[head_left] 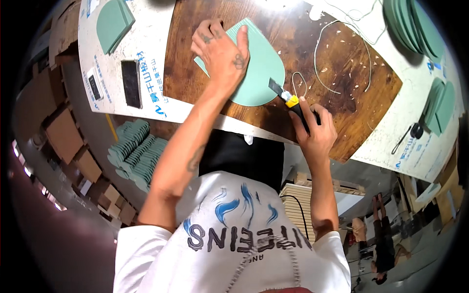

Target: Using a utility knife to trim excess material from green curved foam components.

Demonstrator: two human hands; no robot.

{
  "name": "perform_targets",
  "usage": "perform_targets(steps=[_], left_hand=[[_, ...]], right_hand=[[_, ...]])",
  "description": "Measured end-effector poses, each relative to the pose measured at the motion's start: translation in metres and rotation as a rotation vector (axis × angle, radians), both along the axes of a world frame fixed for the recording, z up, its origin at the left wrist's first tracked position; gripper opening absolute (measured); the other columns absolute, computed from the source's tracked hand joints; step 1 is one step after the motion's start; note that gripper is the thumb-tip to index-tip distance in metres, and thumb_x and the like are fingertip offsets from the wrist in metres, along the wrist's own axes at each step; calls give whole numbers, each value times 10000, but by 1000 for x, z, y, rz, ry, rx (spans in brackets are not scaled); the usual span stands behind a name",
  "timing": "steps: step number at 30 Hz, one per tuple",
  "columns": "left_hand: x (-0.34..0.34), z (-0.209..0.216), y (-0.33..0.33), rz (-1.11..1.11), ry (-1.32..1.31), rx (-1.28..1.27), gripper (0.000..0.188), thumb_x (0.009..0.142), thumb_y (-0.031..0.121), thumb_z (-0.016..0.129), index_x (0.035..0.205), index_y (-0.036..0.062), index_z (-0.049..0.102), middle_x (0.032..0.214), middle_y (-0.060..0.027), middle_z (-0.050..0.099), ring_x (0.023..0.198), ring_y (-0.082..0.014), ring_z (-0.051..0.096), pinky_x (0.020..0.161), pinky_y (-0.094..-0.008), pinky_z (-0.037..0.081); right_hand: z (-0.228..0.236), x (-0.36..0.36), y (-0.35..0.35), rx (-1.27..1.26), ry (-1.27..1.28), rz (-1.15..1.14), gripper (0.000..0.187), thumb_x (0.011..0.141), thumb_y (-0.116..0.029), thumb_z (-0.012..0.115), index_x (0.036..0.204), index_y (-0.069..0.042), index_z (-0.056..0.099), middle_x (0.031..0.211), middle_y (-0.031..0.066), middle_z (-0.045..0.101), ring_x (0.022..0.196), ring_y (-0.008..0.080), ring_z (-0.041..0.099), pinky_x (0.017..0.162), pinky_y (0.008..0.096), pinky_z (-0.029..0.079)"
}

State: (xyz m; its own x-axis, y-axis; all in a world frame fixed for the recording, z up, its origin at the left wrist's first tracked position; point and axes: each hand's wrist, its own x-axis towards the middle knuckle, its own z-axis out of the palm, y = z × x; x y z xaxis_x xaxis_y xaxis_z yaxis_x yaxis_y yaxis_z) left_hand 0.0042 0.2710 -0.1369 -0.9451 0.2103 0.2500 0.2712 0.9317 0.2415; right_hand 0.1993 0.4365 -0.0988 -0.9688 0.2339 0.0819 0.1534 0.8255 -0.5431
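A pale green sheet piece [264, 56] with a rounded near end lies on the brown wooden board; ridged lines show along its far edge, perhaps several layers. My left hand [222, 56] grips it from above, thumb stretched along its top and fingers bent toward its left side. My right hand [315, 127] is closed round a utility knife [292, 101] with a black and yellow handle. Its blade points up and left, over the rounded near right edge of the green piece. Whether the blade touches the piece, I cannot tell.
The wooden board [351, 107] carries thin cord [316, 53] and pale scraps. Green pieces are stacked at far left [115, 24], far right [413, 24] and right [439, 107]. A dark phone-like slab [131, 84] lies left. Many green pieces [137, 149] sit below the table edge. Another person [384, 239] stands behind.
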Motion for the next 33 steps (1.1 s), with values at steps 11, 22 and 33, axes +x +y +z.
perform_targets(steps=[11, 22, 33], left_hand=[[7, -4, -6, -37, -39, 96, 241, 983, 129, 504, 1157, -26, 562, 1108, -202, 541, 1050, -358, 474, 928, -492, 356], [4, -3, -5, -28, -19, 185, 175, 940, 93, 548, 1075, -14, 572, 1064, -192, 524, 972, -355, 474, 851, -481, 374], [7, -3, -12, 5, 11, 267, 133, 930, 105, 556, 993, -10, 573, 1006, -185, 535, 914, -329, 487, 814, -458, 392]], right_hand=[[-8, -32, 26, 50, 54, 125, 414, 793, -243, 830, 1181, -141, 725, 925, 70, 610, 743, 226, 581, 625, 340, 480], [-3, -106, 50, 62, 40, 321, 387, 823, -257, 811, 1185, -140, 735, 915, 93, 635, 726, 210, 620, 607, 330, 514], [-10, -181, 25, 54, 74, 443, 353, 862, -321, 774, 1183, -178, 740, 903, 87, 666, 656, 197, 641, 552, 323, 541]])
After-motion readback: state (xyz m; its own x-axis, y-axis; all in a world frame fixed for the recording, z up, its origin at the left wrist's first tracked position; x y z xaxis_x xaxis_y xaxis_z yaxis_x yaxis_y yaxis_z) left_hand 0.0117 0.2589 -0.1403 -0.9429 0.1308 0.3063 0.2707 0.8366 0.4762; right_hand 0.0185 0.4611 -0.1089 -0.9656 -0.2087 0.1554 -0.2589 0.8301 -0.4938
